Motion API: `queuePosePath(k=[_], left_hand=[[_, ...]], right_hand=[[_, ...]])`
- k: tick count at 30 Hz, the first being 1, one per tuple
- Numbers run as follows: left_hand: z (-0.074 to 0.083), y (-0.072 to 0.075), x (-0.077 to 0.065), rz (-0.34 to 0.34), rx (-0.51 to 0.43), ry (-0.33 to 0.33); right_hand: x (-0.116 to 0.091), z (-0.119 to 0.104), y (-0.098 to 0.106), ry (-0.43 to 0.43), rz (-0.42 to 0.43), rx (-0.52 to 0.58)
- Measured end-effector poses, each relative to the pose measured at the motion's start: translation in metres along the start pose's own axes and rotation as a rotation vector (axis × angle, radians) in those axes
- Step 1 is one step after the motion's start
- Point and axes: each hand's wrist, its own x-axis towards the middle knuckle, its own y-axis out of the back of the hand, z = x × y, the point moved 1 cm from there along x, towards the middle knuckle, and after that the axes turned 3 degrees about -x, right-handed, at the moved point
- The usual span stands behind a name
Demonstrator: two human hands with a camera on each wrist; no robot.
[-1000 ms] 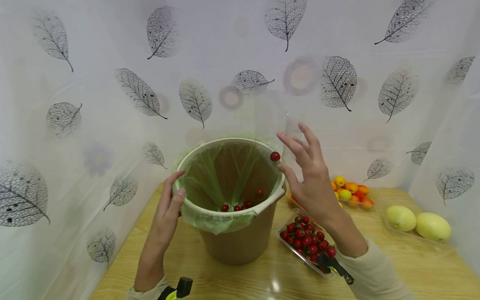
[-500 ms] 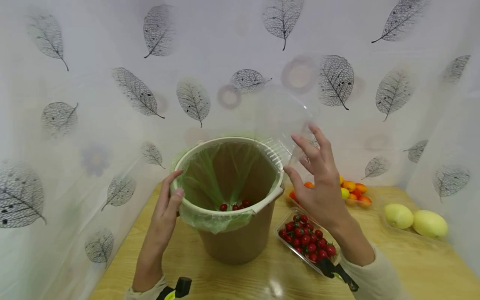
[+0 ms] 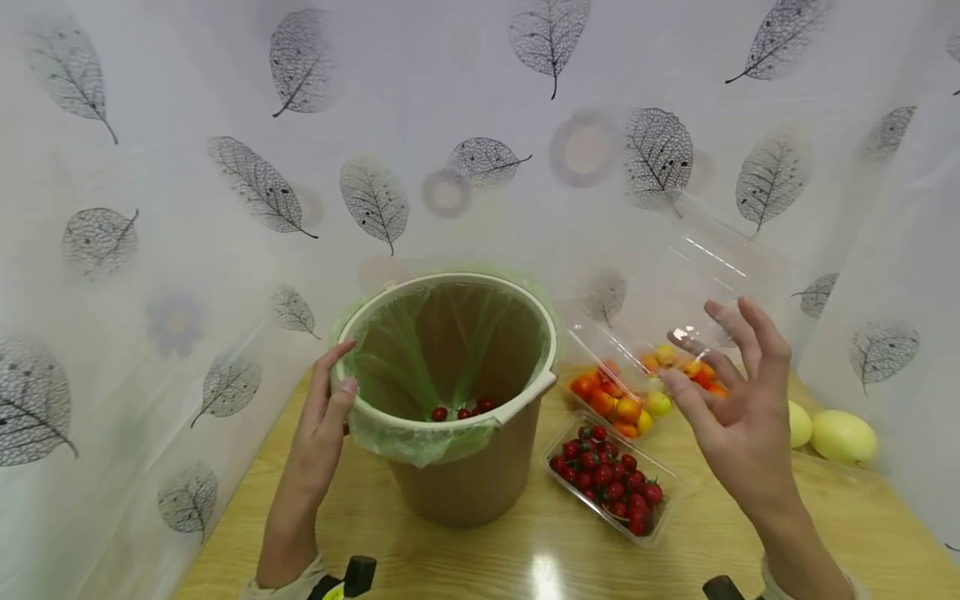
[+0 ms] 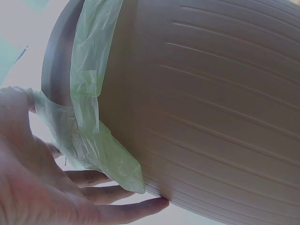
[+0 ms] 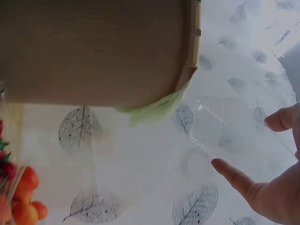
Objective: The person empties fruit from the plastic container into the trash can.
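A brown trash can (image 3: pixel 465 496) stands upright, lined with a thin green plastic bag (image 3: pixel 416 446) folded over its white rim. Several cherry tomatoes (image 3: pixel 439 413) lie inside. My left hand (image 3: pixel 318 442) grips the rim on the left; in the left wrist view its fingers (image 4: pixel 126 211) spread along the outer wall. Right of the can, my right hand (image 3: pixel 750 417) holds a clear plastic container (image 3: pixel 667 283) raised above the fruit, between thumb and fingers. No fruit shows inside this container. In the right wrist view, the transparent container (image 5: pixel 229 131) appears beside the thumb and a finger.
On the wooden table (image 3: pixel 570 550), a clear tray of cherry tomatoes (image 3: pixel 603 479) sits close to the can's right side. Behind it are orange and yellow fruits (image 3: pixel 611 396). Pale yellow melons (image 3: pixel 843 437) lie farther right. A leaf-patterned curtain (image 3: pixel 465 100) surrounds the table.
The right hand has moved right and down with the clear container, from over the can's rim to above the fruit. A tomato seen at the rim earlier is gone from there.
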Motion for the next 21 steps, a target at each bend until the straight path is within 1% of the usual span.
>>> queuePosePath(k=[5,8,12,15,17,19,21], left_hand=[[-0.002,0.001,0.001,0.006,-0.001,0.01],[-0.002,0.001,0.001,0.002,-0.004,0.008],[-0.002,0.001,0.002,0.001,-0.001,0.014],[-0.002,0.001,0.001,0.002,-0.004,0.018],[-0.002,0.001,0.001,0.005,-0.009,0.018],[-0.002,0.0,0.001,0.006,-0.011,0.015],[-0.002,0.0,0.002,0.007,-0.016,0.012]], right_hand=[[-0.025,0.002,0.029,-0.026,0.01,0.064],[-0.041,0.005,0.045,-0.057,0.01,0.059],[-0.064,0.009,0.067,-0.163,0.031,-0.001],[-0.084,0.012,0.081,-0.263,0.072,-0.06],[-0.097,0.014,0.091,-0.299,0.097,-0.08],[-0.111,0.018,0.102,-0.339,0.128,-0.086],[-0.126,0.024,0.114,-0.395,0.17,-0.063]])
